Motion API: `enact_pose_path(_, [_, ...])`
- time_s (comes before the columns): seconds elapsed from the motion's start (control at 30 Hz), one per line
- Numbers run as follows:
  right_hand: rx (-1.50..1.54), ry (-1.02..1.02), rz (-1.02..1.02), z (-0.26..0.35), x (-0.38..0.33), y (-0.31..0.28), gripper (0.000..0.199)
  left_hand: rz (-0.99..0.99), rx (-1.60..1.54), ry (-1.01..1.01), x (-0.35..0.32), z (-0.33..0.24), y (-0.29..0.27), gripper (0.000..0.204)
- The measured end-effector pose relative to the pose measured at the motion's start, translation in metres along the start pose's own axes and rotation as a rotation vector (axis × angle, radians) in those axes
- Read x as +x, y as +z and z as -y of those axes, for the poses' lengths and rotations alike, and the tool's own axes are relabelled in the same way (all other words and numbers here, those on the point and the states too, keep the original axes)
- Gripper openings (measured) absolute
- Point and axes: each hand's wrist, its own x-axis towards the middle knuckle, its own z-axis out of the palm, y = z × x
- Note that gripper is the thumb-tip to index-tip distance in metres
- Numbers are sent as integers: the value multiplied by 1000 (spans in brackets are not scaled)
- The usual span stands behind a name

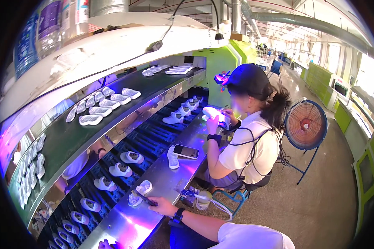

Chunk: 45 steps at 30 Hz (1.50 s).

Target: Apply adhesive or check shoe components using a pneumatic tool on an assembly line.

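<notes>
The right hand [164,206] grips a dark tool [146,198] reaching over 2 pale shoe pieces [134,201] at 10 o'clock, on a metal ledge [163,177]. The left hand [105,245], at 8 o'clock, is mostly cut off; I cannot tell its grip. A phone [186,151] lies at 1 o'clock; a co-worker [248,143] sits at 2 o'clock.

Right forearm [201,223] stretched left, right hand [163,206] curled in grip; left hand [105,245] mostly cut off at lower edge.
</notes>
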Motion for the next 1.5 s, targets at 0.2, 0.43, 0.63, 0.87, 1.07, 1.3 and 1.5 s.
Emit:
enact_pose_path(0.2, [-54,-98,-14,-11,5,-20,53,18,-706,-480,5,-111,-75,14])
enact_pose_path(0.43, [-269,-160,-72,-18,9,-23,56,36,-581,-355,6,-126,-64,20])
enact_pose_path(0.63, [-223,-184,-83,-10,3,-25,54,-94,-515,-272,6,-149,-57,25])
enact_pose_path(0.87, [-290,-52,37,-1,1,-33,57,55,-284,-148,-3,-89,-24,21])
enact_pose_path(1.07, [-262,-147,-21,-16,4,-32,57,-32,-330,-95,1,-104,-27,16])
enact_pose_path(1.3, [-225,-149,-43,-22,13,-28,56,-85,-480,-171,7,-108,-28,23])
enact_pose_path(1.5, [-175,39,-93,-5,6,-25,48,-54,-690,-256,9,-114,-40,22])
